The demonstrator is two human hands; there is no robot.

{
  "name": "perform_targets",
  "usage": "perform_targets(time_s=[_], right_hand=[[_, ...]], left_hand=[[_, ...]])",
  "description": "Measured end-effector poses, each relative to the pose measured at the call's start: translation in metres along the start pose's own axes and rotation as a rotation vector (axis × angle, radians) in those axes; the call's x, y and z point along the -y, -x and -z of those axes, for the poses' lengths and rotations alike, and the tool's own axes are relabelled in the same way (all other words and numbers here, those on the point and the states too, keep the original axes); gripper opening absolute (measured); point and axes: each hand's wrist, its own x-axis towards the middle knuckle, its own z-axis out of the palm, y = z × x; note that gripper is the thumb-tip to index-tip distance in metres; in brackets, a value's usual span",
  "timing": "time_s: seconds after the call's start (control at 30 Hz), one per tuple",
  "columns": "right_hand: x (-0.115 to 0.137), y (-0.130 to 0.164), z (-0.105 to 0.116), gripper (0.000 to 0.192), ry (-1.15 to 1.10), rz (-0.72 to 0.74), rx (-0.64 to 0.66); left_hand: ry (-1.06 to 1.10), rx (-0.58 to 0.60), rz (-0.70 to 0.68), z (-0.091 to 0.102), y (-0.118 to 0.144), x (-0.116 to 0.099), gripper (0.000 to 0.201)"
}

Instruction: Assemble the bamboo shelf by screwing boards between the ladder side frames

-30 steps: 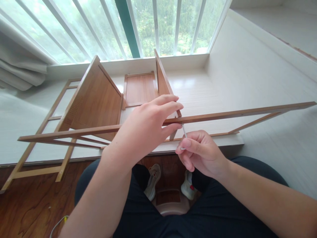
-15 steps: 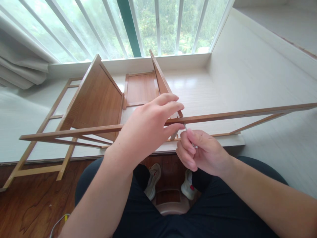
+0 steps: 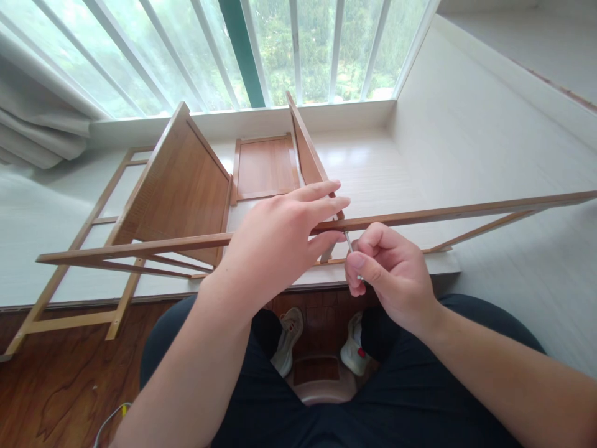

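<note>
My left hand (image 3: pixel 282 239) is closed over the long wooden rail (image 3: pixel 420 216) of a frame, its thumb on the near side and its fingers reaching over the far side. Between the fingers and thumb of my right hand (image 3: pixel 394 270) is a thin metal Allen key (image 3: pixel 349 242). The key's tip meets the rail's near face, right by my left thumb. Behind that spot an upright wooden panel (image 3: pixel 308 146) joins the frame, the joint partly covered by my left hand. To the left, a larger wooden panel (image 3: pixel 180 186) also stands against the frame.
A smaller panel (image 3: pixel 265 167) lies farther back on the white window ledge (image 3: pixel 364 162). A ladder-like wooden frame (image 3: pixel 69 321) leans off the ledge at left. Barred windows and a grey curtain (image 3: pixel 41 99) are beyond. A cable (image 3: pixel 106 423) lies on the floor at lower left.
My right hand has turned and shifted slightly right and up, its fingers regrasping along the Allen key. My left hand stays nearly still on the rail.
</note>
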Motion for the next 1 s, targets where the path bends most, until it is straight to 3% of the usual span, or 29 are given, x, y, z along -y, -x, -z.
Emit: perform_targets(time_s=[0.1, 0.23, 0.4, 0.63, 1.0], right_hand=[[0.001, 0.004, 0.003, 0.011, 0.156, 0.247, -0.015], [0.006, 0.002, 0.01, 0.027, 0.462, 0.537, 0.139], [0.014, -0.005, 0.014, 0.019, 0.724, 0.763, 0.213], [0.016, -0.006, 0.016, 0.01, 0.743, 0.819, 0.233], [0.019, -0.005, 0.016, 0.016, 0.707, 0.824, 0.194]], left_hand=[[0.01, 0.005, 0.001, 0.0, 0.0, 0.0, 0.034], [0.012, -0.005, -0.003, 0.0, -0.001, 0.0, 0.033], [-0.002, -0.019, -0.005, -0.002, 0.0, 0.0, 0.032], [-0.015, -0.019, -0.003, -0.002, 0.0, -0.001, 0.032], [-0.02, -0.004, 0.0, 0.0, 0.0, -0.001, 0.034]])
